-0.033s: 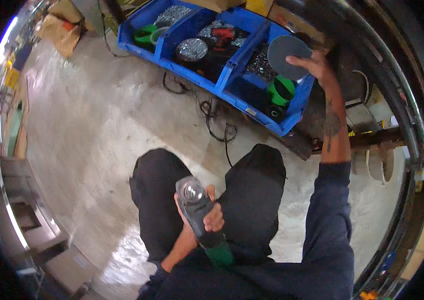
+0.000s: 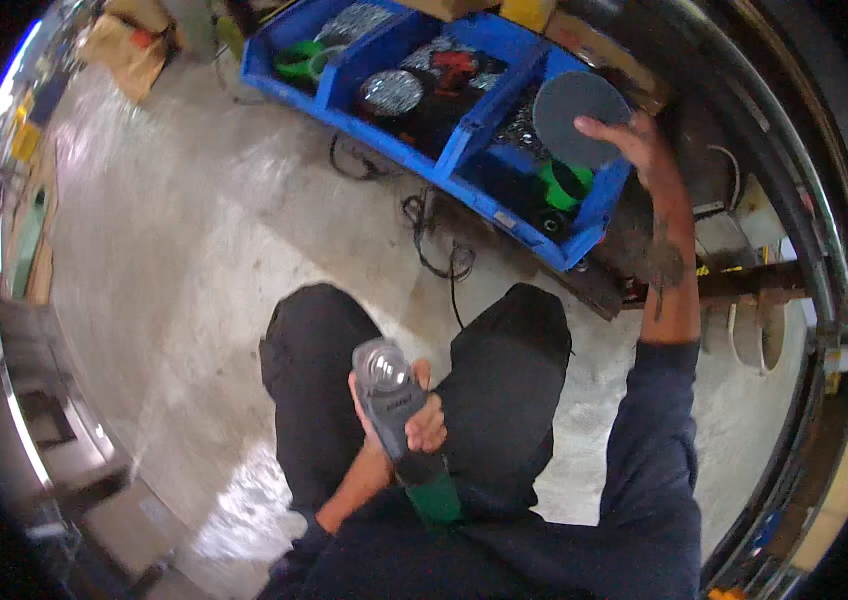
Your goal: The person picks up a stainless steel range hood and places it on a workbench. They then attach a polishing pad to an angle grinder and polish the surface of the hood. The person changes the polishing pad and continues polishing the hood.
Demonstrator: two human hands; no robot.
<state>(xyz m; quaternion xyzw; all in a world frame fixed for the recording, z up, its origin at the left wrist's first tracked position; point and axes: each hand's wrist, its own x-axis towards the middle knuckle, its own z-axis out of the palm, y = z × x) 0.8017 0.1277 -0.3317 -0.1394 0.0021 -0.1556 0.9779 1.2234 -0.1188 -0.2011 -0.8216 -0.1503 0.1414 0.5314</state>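
In front of my lap, my left hand (image 2: 426,425) is closed around a long dark grey object (image 2: 396,412). It has a shiny, clear-looking rounded top and a green lower part; its exact kind I cannot make out. My right arm reaches to the upper right. There my right hand (image 2: 639,145) grips a flat grey round disc (image 2: 576,112) by its right edge, the thumb lying over its face. The disc is above the right compartment of a blue bin (image 2: 504,222) and covers part of it. Just below the disc, a green cup-shaped piece (image 2: 566,186) lies in that compartment.
The bin's other compartments hold small shiny metal pieces, a silver round dish (image 2: 392,92), a red item (image 2: 455,68) and green pieces (image 2: 299,60). A black cable (image 2: 428,245) hangs onto the concrete floor (image 2: 184,250). Brown paper (image 2: 129,55) lies at upper left; dark metal framing (image 2: 794,120) curves along the right.
The view has shifted slightly. My right hand with the grey disc is nearly in the same place, and my left hand still holds the dark grey object.
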